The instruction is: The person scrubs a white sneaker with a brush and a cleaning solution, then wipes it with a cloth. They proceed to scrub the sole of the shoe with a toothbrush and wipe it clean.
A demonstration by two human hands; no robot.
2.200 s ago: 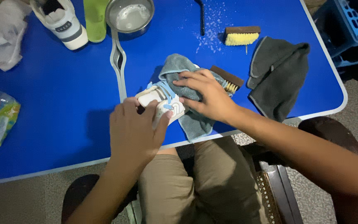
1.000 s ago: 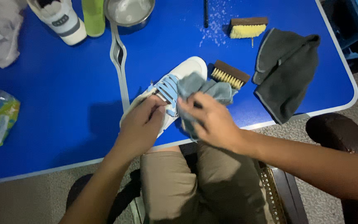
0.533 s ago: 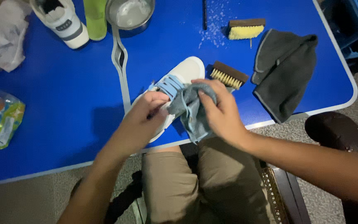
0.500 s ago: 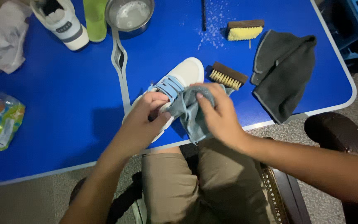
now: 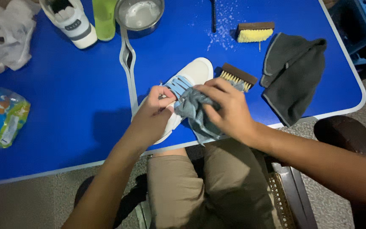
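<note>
A white sneaker (image 5: 193,73) with light blue laces lies on the blue table (image 5: 73,106) near its front edge, toe pointing away. My left hand (image 5: 151,116) grips the sneaker at its heel and opening. My right hand (image 5: 227,108) holds a grey-blue cloth (image 5: 191,111) bunched against the shoe's side beside the laces; part of the cloth hangs over the table edge.
A brown brush (image 5: 237,76) lies right of the shoe, a yellow-bristled brush (image 5: 254,32) farther back. A dark grey towel (image 5: 295,74) is at the right. A second sneaker (image 5: 70,21), green bottle (image 5: 104,17), metal bowl (image 5: 140,15), shoe insoles (image 5: 128,63) and plastic bags (image 5: 1,116) lie left and behind.
The sneaker has been turned so its white toe shows. My right hand with the cloth shifted from on top of the shoe to its side by the laces.
</note>
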